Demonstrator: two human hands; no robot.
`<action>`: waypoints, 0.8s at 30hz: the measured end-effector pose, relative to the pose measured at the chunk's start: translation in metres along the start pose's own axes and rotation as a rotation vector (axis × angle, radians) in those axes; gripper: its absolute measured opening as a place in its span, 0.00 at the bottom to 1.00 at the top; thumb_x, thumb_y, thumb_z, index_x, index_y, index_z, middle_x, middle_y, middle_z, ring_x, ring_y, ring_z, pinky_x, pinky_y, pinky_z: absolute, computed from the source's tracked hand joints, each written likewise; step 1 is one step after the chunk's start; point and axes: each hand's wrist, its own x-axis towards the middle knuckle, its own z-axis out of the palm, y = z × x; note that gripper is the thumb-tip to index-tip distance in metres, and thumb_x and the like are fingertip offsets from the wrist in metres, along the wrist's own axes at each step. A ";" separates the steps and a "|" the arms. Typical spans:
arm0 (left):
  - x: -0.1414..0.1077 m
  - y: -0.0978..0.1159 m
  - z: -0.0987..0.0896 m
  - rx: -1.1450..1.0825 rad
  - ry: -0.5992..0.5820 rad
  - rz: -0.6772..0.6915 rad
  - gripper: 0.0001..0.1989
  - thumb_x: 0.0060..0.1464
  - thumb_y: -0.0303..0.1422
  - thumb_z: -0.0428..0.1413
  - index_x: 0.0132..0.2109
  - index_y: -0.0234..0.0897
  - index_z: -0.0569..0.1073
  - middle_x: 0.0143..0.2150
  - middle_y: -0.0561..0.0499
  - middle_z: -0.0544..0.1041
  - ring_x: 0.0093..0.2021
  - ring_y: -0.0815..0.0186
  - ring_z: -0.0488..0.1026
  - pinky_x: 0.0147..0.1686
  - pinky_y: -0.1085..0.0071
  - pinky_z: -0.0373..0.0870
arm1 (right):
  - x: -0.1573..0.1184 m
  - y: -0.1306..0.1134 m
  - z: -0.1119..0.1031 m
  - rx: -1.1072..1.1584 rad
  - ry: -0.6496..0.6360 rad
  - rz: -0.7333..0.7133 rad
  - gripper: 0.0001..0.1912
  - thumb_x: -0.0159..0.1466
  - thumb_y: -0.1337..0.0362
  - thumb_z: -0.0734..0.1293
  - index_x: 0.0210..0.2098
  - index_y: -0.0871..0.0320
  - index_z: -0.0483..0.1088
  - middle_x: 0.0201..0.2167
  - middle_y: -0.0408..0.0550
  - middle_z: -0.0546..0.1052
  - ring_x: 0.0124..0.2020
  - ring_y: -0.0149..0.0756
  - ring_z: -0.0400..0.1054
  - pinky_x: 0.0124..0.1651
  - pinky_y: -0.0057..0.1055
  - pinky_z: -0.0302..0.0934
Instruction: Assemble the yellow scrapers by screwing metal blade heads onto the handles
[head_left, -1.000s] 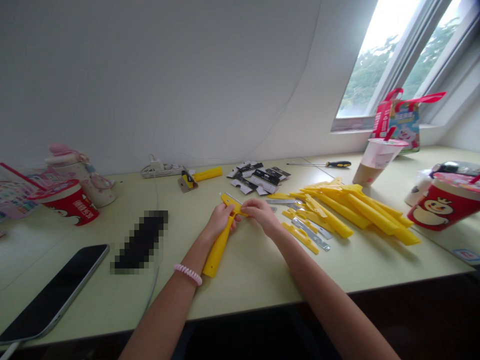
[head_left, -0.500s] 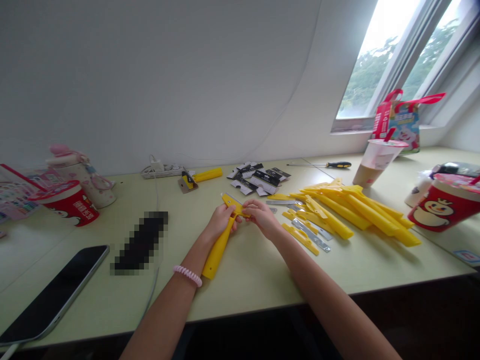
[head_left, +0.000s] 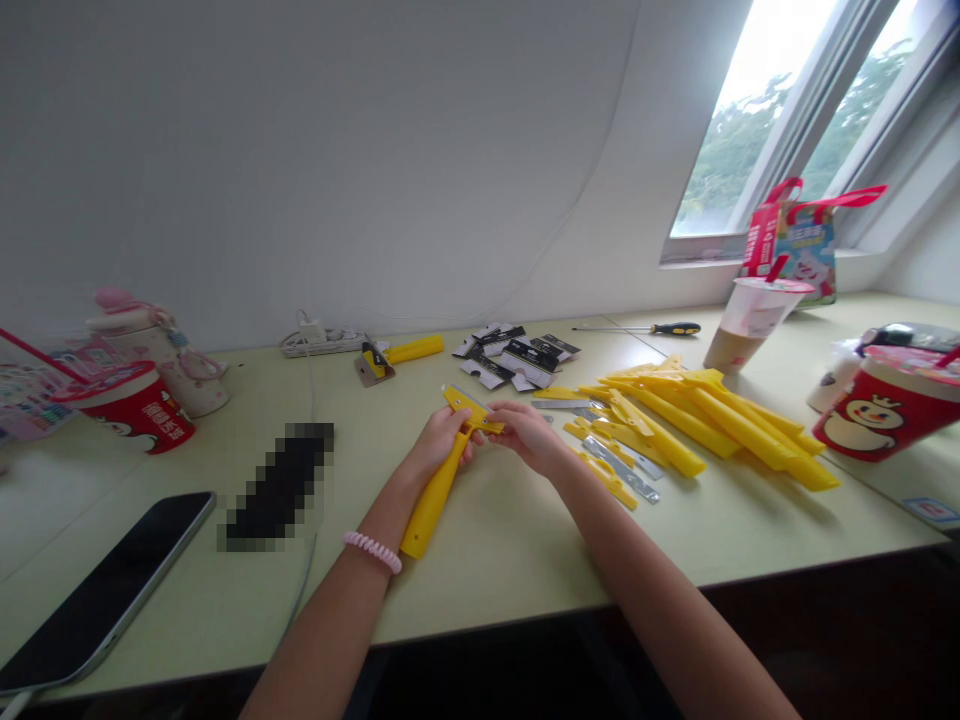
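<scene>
The left hand (head_left: 439,445) grasps the yellow scraper (head_left: 433,505) at its neck, directly ahead of the wearer; the handle slants back beside the left forearm. The scraper head (head_left: 463,405) runs crosswise, from beyond the left fingertips down towards the right hand (head_left: 529,432), the nearer of the 2 to its right end, which those bent fingers pinch

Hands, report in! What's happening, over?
Left hand gripping yellow scraper. Right hand at scraper's head. Loose blades right of hands, not blocking. Over.
</scene>
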 end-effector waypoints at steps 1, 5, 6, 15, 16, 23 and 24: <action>0.000 0.000 0.000 0.003 0.001 -0.002 0.10 0.52 0.36 0.46 0.35 0.32 0.64 0.20 0.52 0.70 0.13 0.74 0.62 0.11 0.78 0.55 | -0.001 0.000 0.000 -0.019 -0.033 -0.006 0.05 0.49 0.69 0.66 0.28 0.60 0.69 0.25 0.44 0.71 0.27 0.28 0.68 0.35 0.26 0.64; 0.000 -0.001 0.000 0.022 0.013 -0.010 0.10 0.52 0.35 0.46 0.34 0.31 0.64 0.21 0.51 0.70 0.13 0.74 0.63 0.11 0.78 0.55 | -0.005 -0.002 0.001 -0.143 -0.123 -0.073 0.04 0.50 0.67 0.66 0.24 0.62 0.69 0.23 0.45 0.72 0.26 0.28 0.68 0.35 0.26 0.64; -0.001 -0.001 0.000 0.021 0.015 -0.014 0.10 0.52 0.35 0.45 0.34 0.31 0.64 0.21 0.51 0.70 0.13 0.74 0.63 0.11 0.78 0.55 | -0.006 -0.003 0.002 -0.163 -0.119 -0.092 0.04 0.50 0.67 0.67 0.24 0.62 0.69 0.22 0.44 0.72 0.26 0.27 0.67 0.35 0.25 0.64; 0.000 0.001 0.000 0.136 0.094 -0.060 0.15 0.52 0.39 0.47 0.41 0.31 0.63 0.28 0.47 0.71 0.17 0.71 0.67 0.17 0.74 0.63 | -0.005 -0.006 0.000 -0.091 -0.004 -0.025 0.04 0.48 0.70 0.68 0.25 0.63 0.69 0.23 0.45 0.72 0.26 0.29 0.69 0.35 0.26 0.65; -0.002 0.001 0.000 0.214 0.180 -0.025 0.17 0.52 0.41 0.47 0.44 0.32 0.63 0.31 0.46 0.72 0.20 0.70 0.68 0.20 0.73 0.65 | -0.005 -0.006 0.000 -0.076 0.022 -0.007 0.04 0.48 0.71 0.68 0.25 0.63 0.68 0.23 0.44 0.72 0.26 0.29 0.69 0.35 0.26 0.66; -0.051 0.012 0.009 1.189 0.401 0.583 0.19 0.53 0.34 0.48 0.53 0.42 0.64 0.57 0.44 0.59 0.53 0.59 0.61 0.51 0.60 0.60 | -0.001 -0.004 -0.004 -0.001 0.065 0.041 0.03 0.47 0.73 0.67 0.22 0.62 0.67 0.23 0.44 0.71 0.27 0.29 0.68 0.36 0.28 0.67; -0.057 0.013 0.011 1.291 0.323 0.601 0.18 0.54 0.32 0.48 0.52 0.42 0.65 0.58 0.45 0.59 0.55 0.59 0.59 0.53 0.59 0.58 | -0.001 -0.003 -0.004 0.008 0.055 0.042 0.03 0.47 0.73 0.67 0.21 0.62 0.67 0.22 0.44 0.70 0.26 0.28 0.67 0.36 0.28 0.67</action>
